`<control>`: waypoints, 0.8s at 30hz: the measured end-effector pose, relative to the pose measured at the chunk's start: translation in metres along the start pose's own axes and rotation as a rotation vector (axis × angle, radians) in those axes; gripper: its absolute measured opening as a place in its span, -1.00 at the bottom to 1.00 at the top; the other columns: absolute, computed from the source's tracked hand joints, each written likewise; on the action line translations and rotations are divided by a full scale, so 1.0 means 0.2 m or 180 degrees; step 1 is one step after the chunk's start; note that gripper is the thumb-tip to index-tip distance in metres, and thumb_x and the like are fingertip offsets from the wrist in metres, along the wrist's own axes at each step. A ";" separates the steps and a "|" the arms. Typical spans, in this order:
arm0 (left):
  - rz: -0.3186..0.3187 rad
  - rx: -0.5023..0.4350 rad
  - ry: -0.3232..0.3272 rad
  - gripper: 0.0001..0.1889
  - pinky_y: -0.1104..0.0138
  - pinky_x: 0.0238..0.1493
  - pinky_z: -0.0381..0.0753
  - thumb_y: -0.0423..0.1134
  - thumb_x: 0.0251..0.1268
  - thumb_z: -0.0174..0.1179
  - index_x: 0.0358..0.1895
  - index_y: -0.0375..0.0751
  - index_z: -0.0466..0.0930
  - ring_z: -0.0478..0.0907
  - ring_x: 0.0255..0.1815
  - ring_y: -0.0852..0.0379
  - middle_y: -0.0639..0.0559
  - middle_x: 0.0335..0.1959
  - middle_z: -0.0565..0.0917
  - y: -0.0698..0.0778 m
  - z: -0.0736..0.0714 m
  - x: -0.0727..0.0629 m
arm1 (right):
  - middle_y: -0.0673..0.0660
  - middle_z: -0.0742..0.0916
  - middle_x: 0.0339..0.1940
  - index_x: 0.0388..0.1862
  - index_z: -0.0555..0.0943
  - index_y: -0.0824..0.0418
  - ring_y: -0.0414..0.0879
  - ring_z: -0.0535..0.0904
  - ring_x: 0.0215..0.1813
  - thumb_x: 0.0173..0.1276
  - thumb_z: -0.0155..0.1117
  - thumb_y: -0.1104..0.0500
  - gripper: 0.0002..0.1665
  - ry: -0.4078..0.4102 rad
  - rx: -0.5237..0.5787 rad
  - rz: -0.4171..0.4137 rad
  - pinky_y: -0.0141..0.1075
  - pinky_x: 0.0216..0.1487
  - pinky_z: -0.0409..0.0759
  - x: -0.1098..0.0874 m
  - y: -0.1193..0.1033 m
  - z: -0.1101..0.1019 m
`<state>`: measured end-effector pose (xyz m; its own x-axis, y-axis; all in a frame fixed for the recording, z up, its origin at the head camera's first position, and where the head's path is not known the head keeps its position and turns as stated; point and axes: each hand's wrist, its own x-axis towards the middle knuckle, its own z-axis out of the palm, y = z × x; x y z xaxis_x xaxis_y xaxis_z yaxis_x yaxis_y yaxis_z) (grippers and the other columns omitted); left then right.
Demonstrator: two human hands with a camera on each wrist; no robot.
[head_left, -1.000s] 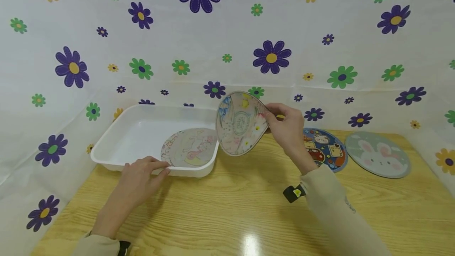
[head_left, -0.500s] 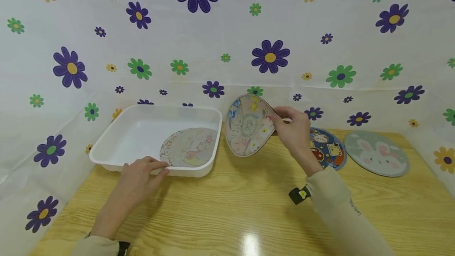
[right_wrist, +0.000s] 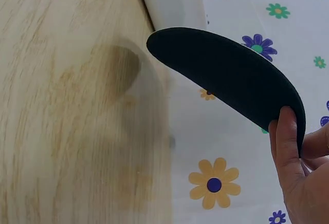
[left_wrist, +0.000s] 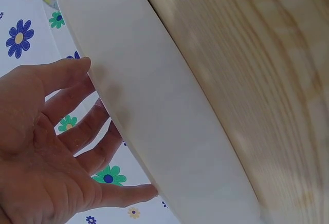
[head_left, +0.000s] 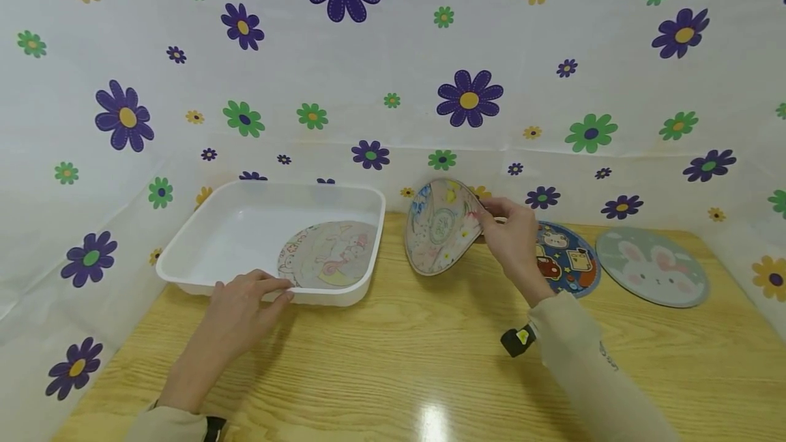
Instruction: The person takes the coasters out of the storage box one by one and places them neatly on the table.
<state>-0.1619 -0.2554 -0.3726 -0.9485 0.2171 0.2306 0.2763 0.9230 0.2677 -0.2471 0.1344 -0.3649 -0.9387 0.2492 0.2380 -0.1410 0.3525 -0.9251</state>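
My right hand (head_left: 511,237) pinches the edge of a round floral mouse pad (head_left: 439,227), thumb on its printed face. The pad bends and tilts over the table; its black underside (right_wrist: 221,70) faces the right wrist camera. My left hand (head_left: 248,302) holds the near rim of a white plastic tray (head_left: 184,251), thumb outside and fingers reaching over the edge. In the left wrist view those fingers (left_wrist: 85,131) pass behind the rim. A pale round mouse pad (head_left: 328,254) with cartoon figures lies in the tray's right part.
To the right lie a blue round mouse pad (head_left: 568,258) with cartoon bears, partly behind my right hand, and a grey-green rabbit mouse pad (head_left: 653,268). The wooden table (head_left: 393,360) ends at a white flower-print cloth (head_left: 393,53) along the back and sides.
My right hand has moved right and a little down with the floral mouse pad, away from the tray. The left hand stays at the tray's rim.
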 end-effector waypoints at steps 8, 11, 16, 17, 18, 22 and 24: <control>-0.0011 -0.0004 -0.0013 -0.75 -0.55 0.11 0.36 -0.13 0.41 0.29 0.02 -0.11 0.79 0.68 0.02 -0.29 -0.17 -0.04 0.76 0.00 0.00 0.00 | 0.35 0.76 0.01 0.15 0.68 0.34 -0.26 0.72 -0.44 0.50 0.24 0.27 -0.68 0.0048 0.0032 0.0120 -0.36 -0.36 0.76 0.02 0.05 0.01; 0.0001 0.0002 -0.0003 -0.75 -0.54 0.09 0.37 -0.13 0.40 0.29 0.02 -0.12 0.79 0.69 0.01 -0.29 -0.17 -0.05 0.77 0.00 0.00 0.00 | 0.35 0.76 0.01 0.16 0.68 0.34 -0.28 0.71 -0.44 0.50 0.22 0.27 -0.67 0.0048 -0.0012 0.0199 -0.26 -0.28 0.79 0.03 0.07 0.01; -0.0012 0.0001 -0.0017 -0.75 -0.58 0.13 0.32 -0.14 0.41 0.28 0.02 -0.13 0.78 0.68 0.05 -0.33 -0.20 -0.03 0.76 0.00 0.00 0.00 | 0.36 0.74 0.03 0.17 0.67 0.35 -0.27 0.72 -0.43 0.51 0.21 0.28 -0.67 0.0031 0.0017 0.0346 -0.13 -0.18 0.79 0.03 0.09 0.01; -0.0017 -0.0001 -0.0021 -0.75 -0.59 0.14 0.30 -0.14 0.41 0.28 0.02 -0.13 0.78 0.67 0.06 -0.34 -0.20 -0.02 0.76 0.00 0.00 0.00 | 0.36 0.75 0.04 0.17 0.67 0.35 -0.26 0.72 -0.42 0.50 0.21 0.28 -0.67 0.0026 0.0015 0.0357 -0.14 -0.20 0.79 0.04 0.10 0.01; -0.0020 -0.0006 -0.0026 -0.75 -0.60 0.15 0.28 -0.14 0.41 0.28 0.03 -0.13 0.78 0.66 0.07 -0.35 -0.21 -0.02 0.76 0.00 0.00 0.00 | 0.36 0.75 0.04 0.17 0.67 0.35 -0.24 0.73 -0.42 0.50 0.21 0.28 -0.67 0.0019 0.0021 0.0359 -0.16 -0.21 0.79 0.04 0.11 0.01; -0.0026 -0.0016 -0.0038 -0.74 -0.62 0.16 0.25 -0.14 0.41 0.28 0.03 -0.14 0.78 0.66 0.08 -0.37 -0.22 0.00 0.76 0.00 0.00 0.00 | 0.38 0.75 0.06 0.18 0.66 0.36 -0.20 0.76 -0.39 0.50 0.22 0.28 -0.66 -0.0022 -0.0008 0.0340 -0.27 -0.30 0.79 0.05 0.13 0.00; -0.0025 -0.0021 -0.0050 -0.74 -0.63 0.17 0.23 -0.14 0.42 0.28 0.03 -0.14 0.78 0.66 0.09 -0.37 -0.22 0.00 0.76 0.00 0.00 0.00 | 0.40 0.75 0.04 0.18 0.66 0.37 -0.19 0.76 -0.40 0.50 0.22 0.27 -0.66 -0.0049 -0.0032 0.0327 -0.31 -0.32 0.78 0.05 0.15 -0.01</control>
<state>-0.1615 -0.2549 -0.3718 -0.9530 0.2147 0.2139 0.2697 0.9227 0.2755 -0.2597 0.1492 -0.3888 -0.9528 0.2707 0.1376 -0.0408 0.3349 -0.9414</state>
